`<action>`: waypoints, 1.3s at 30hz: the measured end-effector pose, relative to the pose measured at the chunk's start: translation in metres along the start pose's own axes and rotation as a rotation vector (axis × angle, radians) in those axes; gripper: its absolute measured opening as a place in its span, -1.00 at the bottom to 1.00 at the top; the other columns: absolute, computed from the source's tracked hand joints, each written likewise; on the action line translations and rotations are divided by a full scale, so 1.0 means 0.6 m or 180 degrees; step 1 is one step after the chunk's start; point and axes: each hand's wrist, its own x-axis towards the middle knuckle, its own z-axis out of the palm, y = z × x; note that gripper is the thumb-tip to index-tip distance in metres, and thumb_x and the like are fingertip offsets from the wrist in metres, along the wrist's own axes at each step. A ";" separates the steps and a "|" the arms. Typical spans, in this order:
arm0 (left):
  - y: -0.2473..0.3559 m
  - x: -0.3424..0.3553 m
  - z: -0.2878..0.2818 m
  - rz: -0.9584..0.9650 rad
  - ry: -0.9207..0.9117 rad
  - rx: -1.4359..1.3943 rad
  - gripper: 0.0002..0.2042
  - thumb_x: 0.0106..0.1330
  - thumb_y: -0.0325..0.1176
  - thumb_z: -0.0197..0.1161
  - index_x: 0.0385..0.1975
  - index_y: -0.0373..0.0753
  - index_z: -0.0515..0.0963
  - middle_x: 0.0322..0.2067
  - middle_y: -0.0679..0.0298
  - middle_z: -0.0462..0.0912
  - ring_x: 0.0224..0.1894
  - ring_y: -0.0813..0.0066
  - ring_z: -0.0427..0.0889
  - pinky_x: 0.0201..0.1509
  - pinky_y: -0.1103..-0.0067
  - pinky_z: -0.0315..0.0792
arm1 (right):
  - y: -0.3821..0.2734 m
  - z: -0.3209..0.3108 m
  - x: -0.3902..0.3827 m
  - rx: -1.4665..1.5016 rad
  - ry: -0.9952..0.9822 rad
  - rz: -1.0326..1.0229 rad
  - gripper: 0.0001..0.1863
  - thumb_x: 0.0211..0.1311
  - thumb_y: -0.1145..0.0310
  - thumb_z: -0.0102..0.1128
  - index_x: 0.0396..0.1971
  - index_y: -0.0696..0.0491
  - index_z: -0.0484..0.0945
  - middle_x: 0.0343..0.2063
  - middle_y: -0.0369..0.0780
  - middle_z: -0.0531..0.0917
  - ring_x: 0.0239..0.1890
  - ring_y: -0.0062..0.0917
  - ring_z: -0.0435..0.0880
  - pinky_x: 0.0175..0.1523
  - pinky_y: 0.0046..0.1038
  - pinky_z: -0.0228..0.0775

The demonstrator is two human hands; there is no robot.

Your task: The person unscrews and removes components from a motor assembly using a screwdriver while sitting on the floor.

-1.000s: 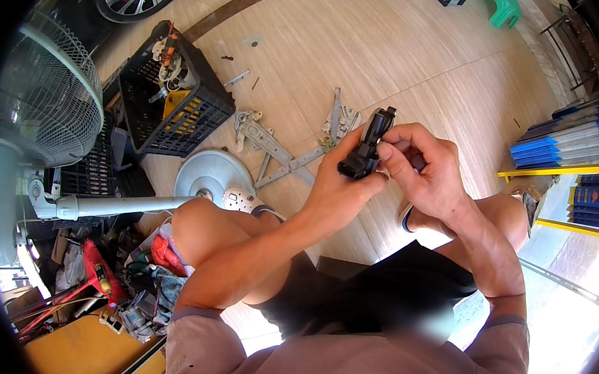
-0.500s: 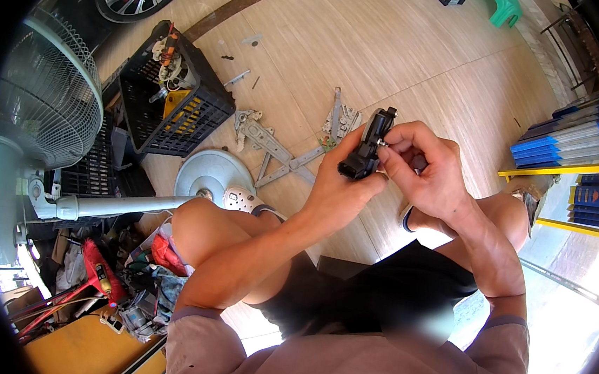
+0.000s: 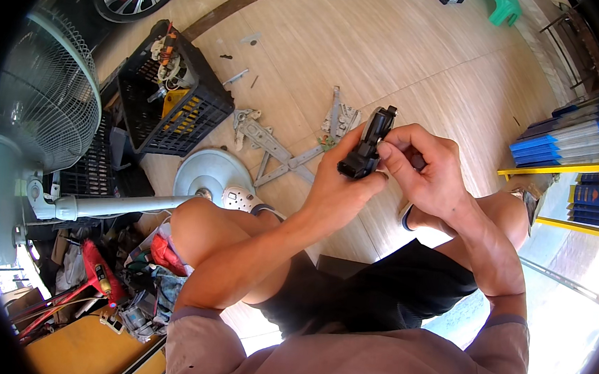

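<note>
My left hand [image 3: 341, 180] grips a black elongated mechanical part [image 3: 373, 140], holding it upright and slightly tilted above my knees. It has a blocky lower end and a small knob at the top; its exact kind I cannot make out. My right hand [image 3: 424, 170] is closed, thumb against curled fingers, with the fingertips close against the part's right side. Whatever the right fingers pinch is hidden. On the floor beyond my hands lies a crossed-arm metal window regulator [image 3: 274, 145].
A black crate [image 3: 200, 112] with tools and parts stands left of the regulator. A pale standing fan [image 3: 122, 207] leans in at the left, its round base [image 3: 209, 169] by my foot. Blue boxes [image 3: 567, 141] fill a yellow-edged rack [image 3: 568, 169] at right. A green stool [image 3: 503, 7] stands far off.
The small silvery piece seen between my right fingertips and the black part is now out of sight. My right fingers have shifted slightly; my left hand keeps its hold.
</note>
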 end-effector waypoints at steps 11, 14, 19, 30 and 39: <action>-0.003 0.001 0.001 0.0070 -0.0017 -0.0038 -0.37 0.09 -0.59 0.23 0.26 -0.27 0.33 -0.27 0.34 0.55 -0.22 0.63 0.50 -0.14 0.66 0.42 | -0.004 -0.005 -0.001 -0.0069 0.0022 -0.0038 -0.84 0.21 0.46 0.29 -0.25 0.14 0.54 -0.53 -0.18 0.69 -0.52 -0.52 0.72 -0.43 -0.53 0.53; -0.003 -0.003 -0.001 0.0061 -0.0016 -0.0017 -0.36 0.08 -0.58 0.25 0.27 -0.27 0.33 -0.28 0.34 0.55 -0.25 0.64 0.50 -0.17 0.67 0.42 | -0.016 -0.003 -0.002 0.0209 0.0221 0.0112 -0.87 0.21 0.47 0.30 -0.29 0.16 0.56 -0.55 -0.23 0.68 -0.54 -0.58 0.69 -0.44 -0.56 0.51; 0.005 -0.014 -0.001 0.0068 0.0340 -0.0182 -0.64 0.05 -0.58 0.24 -0.09 -0.30 0.46 -0.39 0.34 0.54 -0.44 0.64 0.48 -0.38 0.63 0.38 | 0.019 -0.023 0.022 0.0387 0.0541 0.0599 -0.88 0.24 0.46 0.25 -0.29 0.18 0.59 -0.54 -0.24 0.67 -0.59 -0.65 0.62 -0.43 -0.59 0.49; 0.022 -0.048 -0.047 0.0431 0.0438 -0.0243 -0.52 0.08 -0.54 0.25 0.09 -0.31 0.44 -0.39 0.36 0.57 -0.46 0.67 0.50 -0.41 0.68 0.40 | 0.387 0.124 -0.016 -0.0053 -0.1331 0.3120 -0.72 0.11 0.23 0.19 -0.41 0.17 0.62 -0.52 -0.19 0.66 -0.55 -0.44 0.68 -0.55 -0.23 0.45; -0.005 -0.091 -0.061 0.0351 0.0704 -0.0263 -0.52 0.08 -0.58 0.26 0.08 -0.33 0.44 -0.30 0.28 0.61 -0.41 0.61 0.51 -0.34 0.64 0.42 | 0.559 0.315 -0.245 -0.1402 -0.1205 0.1649 -0.56 0.05 0.25 0.30 0.00 -0.08 0.53 -0.22 0.04 0.66 -0.13 -0.08 0.66 0.01 -0.09 0.50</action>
